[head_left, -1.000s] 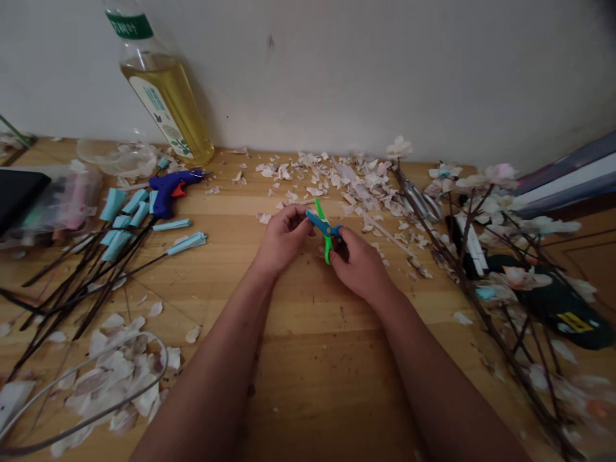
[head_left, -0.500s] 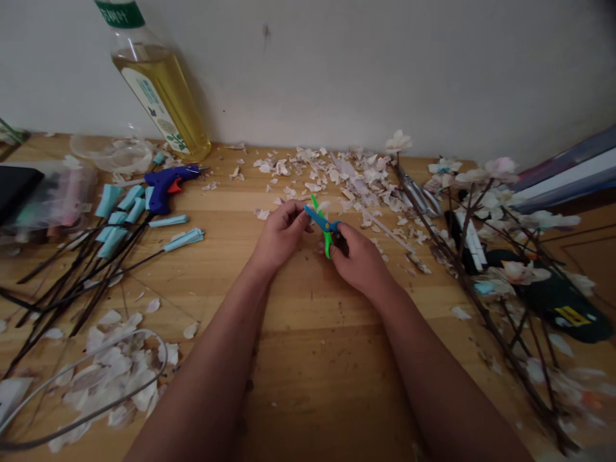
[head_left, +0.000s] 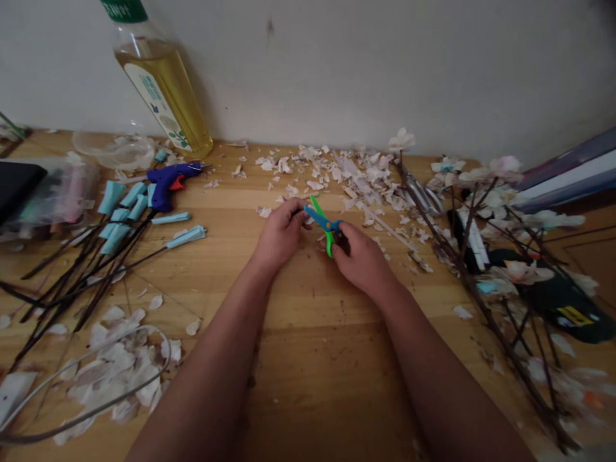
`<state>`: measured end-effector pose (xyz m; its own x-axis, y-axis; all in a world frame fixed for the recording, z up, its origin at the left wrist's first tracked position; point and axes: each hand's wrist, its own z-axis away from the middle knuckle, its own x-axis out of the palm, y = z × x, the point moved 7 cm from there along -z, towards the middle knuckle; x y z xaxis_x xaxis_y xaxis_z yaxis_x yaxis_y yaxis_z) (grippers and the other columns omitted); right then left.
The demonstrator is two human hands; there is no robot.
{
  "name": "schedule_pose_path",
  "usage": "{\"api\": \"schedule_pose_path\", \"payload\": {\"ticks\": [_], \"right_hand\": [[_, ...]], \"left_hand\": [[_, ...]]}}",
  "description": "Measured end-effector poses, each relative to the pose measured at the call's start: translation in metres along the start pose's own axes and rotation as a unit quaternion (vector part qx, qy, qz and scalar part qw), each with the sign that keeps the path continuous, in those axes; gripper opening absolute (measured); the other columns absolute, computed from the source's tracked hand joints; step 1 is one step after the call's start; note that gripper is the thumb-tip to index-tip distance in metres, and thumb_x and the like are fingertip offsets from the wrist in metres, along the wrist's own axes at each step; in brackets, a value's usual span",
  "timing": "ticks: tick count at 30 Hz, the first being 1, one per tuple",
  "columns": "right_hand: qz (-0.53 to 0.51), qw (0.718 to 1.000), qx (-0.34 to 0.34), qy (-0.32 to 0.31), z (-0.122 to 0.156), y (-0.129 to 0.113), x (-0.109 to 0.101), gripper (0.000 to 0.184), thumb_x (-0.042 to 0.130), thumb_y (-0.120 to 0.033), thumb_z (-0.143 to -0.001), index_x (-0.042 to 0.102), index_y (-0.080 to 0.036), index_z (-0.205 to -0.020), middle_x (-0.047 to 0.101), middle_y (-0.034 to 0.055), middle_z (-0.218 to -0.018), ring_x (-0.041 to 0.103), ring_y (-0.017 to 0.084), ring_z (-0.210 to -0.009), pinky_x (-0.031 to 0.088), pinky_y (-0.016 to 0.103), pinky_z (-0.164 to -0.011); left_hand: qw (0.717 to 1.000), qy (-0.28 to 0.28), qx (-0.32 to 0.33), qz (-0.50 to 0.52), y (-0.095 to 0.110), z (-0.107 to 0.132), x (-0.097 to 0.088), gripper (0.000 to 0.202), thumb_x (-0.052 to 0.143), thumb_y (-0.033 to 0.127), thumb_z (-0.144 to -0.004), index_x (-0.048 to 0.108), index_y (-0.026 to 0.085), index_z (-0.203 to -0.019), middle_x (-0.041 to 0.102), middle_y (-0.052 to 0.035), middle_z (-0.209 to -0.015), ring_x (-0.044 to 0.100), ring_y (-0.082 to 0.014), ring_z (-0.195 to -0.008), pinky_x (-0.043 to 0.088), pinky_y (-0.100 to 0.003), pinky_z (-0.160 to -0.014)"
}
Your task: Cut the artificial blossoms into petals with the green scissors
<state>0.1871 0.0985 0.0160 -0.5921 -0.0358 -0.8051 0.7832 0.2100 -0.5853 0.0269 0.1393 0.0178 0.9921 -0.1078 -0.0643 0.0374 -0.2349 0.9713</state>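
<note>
Scissors (head_left: 328, 225) over wooden table (head_left: 327, 378), grey wall (head_left: 366, 70)

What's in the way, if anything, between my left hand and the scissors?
Nothing visible: the blue blade of the scissors, held open in your right hand, ends right by the thumb of your left hand. Whether your left fingers pinch something small there is too unclear to tell.

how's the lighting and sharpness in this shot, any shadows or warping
Head view: dim, muted light, with a soft shadow on the wall just right of the bottle of yellow liquid, whose lean looks like wide-lens distortion; head view, centre: scissors distinct in blue and green, but detail at the left hand fingertips too soft to read; head view, lower right: flowers blurred.
</note>
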Motion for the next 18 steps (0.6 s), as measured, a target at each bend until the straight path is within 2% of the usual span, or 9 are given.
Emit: {"api": "schedule_pose_path", "payload": {"ticks": [7, 11, 15, 18], "right_hand": [[0.026, 1.000, -0.006, 0.006, 0.001, -0.002, 0.001, 0.014, 0.052, -0.029, -0.083, 0.053, -0.021, -0.095, 0.065, 0.0084, -0.091, 0.058, 0.024, -0.081, 0.037, 0.032, -0.067], [0.037, 0.999, 0.002, 0.012, 0.001, 0.001, -0.002, 0.014, 0.049, -0.026, -0.084, 0.058, -0.021, -0.093, 0.065, 0.0077, -0.086, 0.057, 0.023, -0.075, 0.036, 0.032, -0.065], [0.040, 0.998, 0.035, 0.041, -0.001, 0.013, -0.008, 0.017, 0.048, -0.027, -0.086, 0.062, -0.022, -0.092, 0.067, 0.0067, -0.081, 0.057, 0.023, -0.070, 0.034, 0.032, -0.062], [0.021, 0.996, 0.058, 0.065, -0.002, 0.019, -0.010, 0.018, 0.047, -0.030, -0.088, 0.063, -0.022, -0.093, 0.067, 0.0060, -0.080, 0.056, 0.022, -0.069, 0.036, 0.032, -0.062]], "left_hand": [[0.999, 0.008, 0.019, -0.044, 0.000, 0.002, -0.001, 0.013, 0.051, 0.014, -0.090, 0.059, 0.019, -0.081, 0.059, 0.0021, -0.073, 0.056, -0.0122, -0.069, 0.045, -0.025, -0.068], [0.998, 0.003, 0.017, -0.068, 0.003, 0.002, -0.001, 0.016, 0.054, 0.014, -0.090, 0.059, 0.019, -0.075, 0.058, 0.0018, -0.070, 0.054, -0.0132, -0.070, 0.043, -0.025, -0.069], [0.999, -0.007, -0.001, -0.036, 0.002, 0.002, 0.003, 0.013, 0.059, 0.020, -0.088, 0.063, 0.019, -0.076, 0.060, 0.0012, -0.072, 0.055, -0.0131, -0.069, 0.044, -0.026, -0.070], [0.999, 0.003, -0.029, 0.012, -0.005, 0.001, 0.003, 0.009, 0.060, 0.023, -0.088, 0.066, 0.019, -0.083, 0.065, -0.0002, -0.081, 0.057, -0.0118, -0.069, 0.047, -0.025, -0.070]]}}
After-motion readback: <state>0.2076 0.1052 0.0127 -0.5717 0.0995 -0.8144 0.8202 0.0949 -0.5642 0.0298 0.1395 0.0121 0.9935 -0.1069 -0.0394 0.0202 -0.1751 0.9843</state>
